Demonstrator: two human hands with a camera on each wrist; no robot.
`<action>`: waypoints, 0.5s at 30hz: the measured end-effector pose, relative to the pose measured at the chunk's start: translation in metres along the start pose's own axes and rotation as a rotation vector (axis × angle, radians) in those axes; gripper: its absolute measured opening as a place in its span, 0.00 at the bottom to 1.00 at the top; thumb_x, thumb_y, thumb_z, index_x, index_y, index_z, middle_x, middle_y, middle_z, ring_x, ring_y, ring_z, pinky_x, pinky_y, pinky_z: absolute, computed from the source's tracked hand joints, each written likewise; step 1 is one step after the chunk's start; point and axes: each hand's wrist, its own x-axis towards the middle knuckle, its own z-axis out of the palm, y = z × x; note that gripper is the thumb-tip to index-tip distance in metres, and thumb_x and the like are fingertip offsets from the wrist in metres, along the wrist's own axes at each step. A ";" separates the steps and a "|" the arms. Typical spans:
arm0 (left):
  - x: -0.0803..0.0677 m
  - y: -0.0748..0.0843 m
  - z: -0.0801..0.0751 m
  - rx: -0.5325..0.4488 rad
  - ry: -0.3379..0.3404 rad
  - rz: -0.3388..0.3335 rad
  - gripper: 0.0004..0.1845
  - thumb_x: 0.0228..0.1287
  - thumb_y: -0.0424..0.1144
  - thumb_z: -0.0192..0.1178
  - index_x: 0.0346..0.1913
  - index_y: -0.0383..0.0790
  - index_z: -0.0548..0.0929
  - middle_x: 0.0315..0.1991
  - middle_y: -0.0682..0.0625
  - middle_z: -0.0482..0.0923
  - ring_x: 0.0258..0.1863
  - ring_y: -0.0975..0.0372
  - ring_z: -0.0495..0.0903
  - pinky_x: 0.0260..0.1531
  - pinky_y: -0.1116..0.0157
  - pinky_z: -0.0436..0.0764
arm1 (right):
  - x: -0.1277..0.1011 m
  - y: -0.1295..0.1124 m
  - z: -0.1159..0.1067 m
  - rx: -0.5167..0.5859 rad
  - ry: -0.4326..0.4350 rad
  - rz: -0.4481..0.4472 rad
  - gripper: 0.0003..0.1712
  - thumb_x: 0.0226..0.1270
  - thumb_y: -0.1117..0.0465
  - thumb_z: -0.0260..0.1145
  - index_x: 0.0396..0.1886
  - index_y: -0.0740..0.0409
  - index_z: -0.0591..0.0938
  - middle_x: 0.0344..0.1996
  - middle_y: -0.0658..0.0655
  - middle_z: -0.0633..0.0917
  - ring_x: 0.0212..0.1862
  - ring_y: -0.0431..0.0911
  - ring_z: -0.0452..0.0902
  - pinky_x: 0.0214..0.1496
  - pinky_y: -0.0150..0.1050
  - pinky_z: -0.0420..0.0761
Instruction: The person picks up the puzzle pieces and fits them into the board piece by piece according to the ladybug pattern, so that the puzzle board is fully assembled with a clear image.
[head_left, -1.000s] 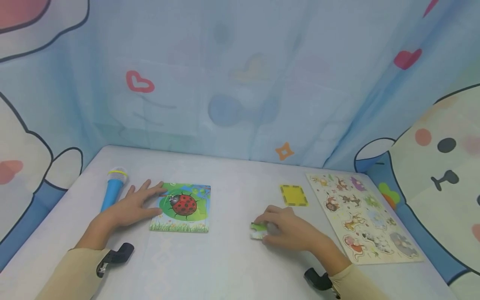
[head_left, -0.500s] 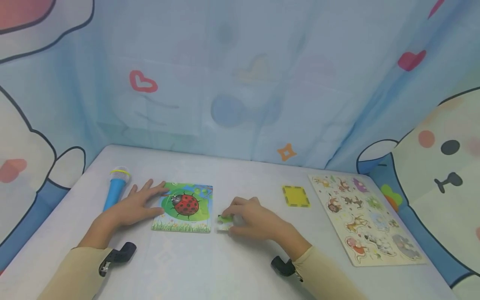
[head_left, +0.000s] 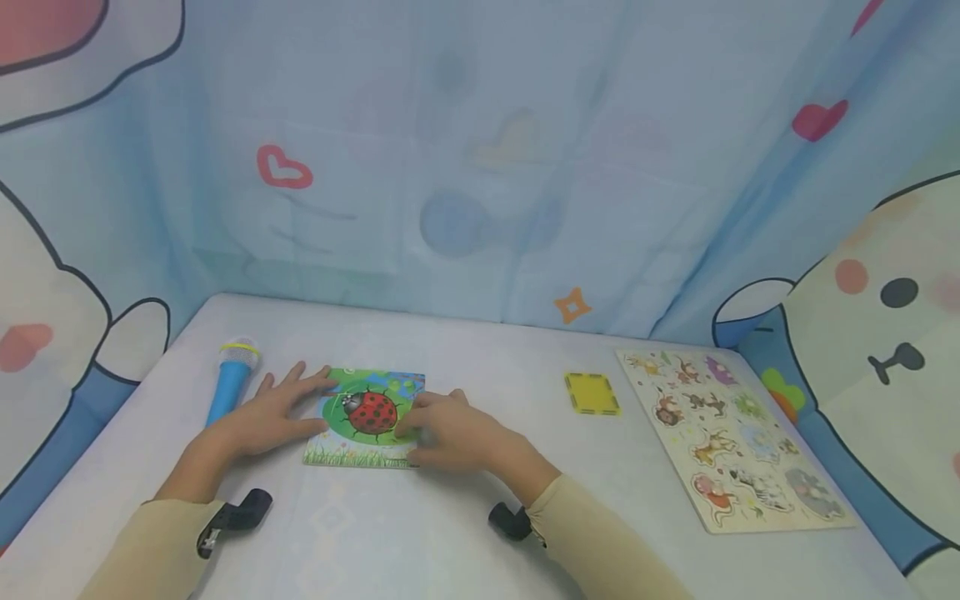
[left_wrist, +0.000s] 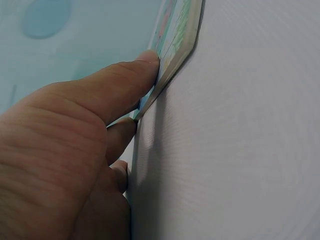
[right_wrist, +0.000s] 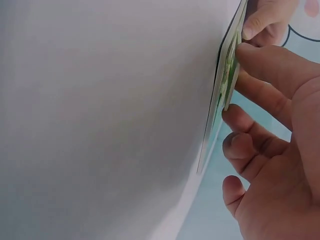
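A pale grey table [head_left: 465, 533] fills the space in front of the person, closed in behind and at the sides by a light blue curtain [head_left: 480, 167] printed with hearts and cartoon animals.

The biggest item on the table is an animal puzzle board [head_left: 731, 437], lying flat near the right edge, well apart from both hands.

Next in size is the ladybug puzzle [head_left: 367, 417], a square board with a red ladybug on green, lying flat left of the table's middle. Both hands are on it.

The left hand [head_left: 273, 412] lies flat with straight, spread fingers at the puzzle's left edge; in the left wrist view its thumb [left_wrist: 120, 82] presses against the edge of the board [left_wrist: 175, 45]. It grasps nothing.

The right hand [head_left: 450, 433] rests over the puzzle's lower right corner, fingers bent down onto the board. In the right wrist view its fingertips [right_wrist: 255, 52] touch a thin green puzzle piece [right_wrist: 231, 70] lying against the board's surface [right_wrist: 212, 125]. I cannot tell whether they pinch the piece or only press on it.

A blue toy microphone [head_left: 231, 379] lies just beside the left hand, on its far left side.

A small yellow square tile [head_left: 592, 392] lies between the ladybug puzzle and the animal board, apart from both.
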 end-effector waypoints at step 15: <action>-0.002 0.003 -0.003 -0.005 0.007 0.004 0.34 0.64 0.51 0.64 0.69 0.41 0.70 0.75 0.39 0.54 0.74 0.38 0.37 0.68 0.37 0.30 | 0.008 -0.005 0.000 -0.046 -0.085 0.051 0.17 0.63 0.49 0.69 0.52 0.40 0.86 0.43 0.41 0.78 0.42 0.37 0.69 0.40 0.39 0.63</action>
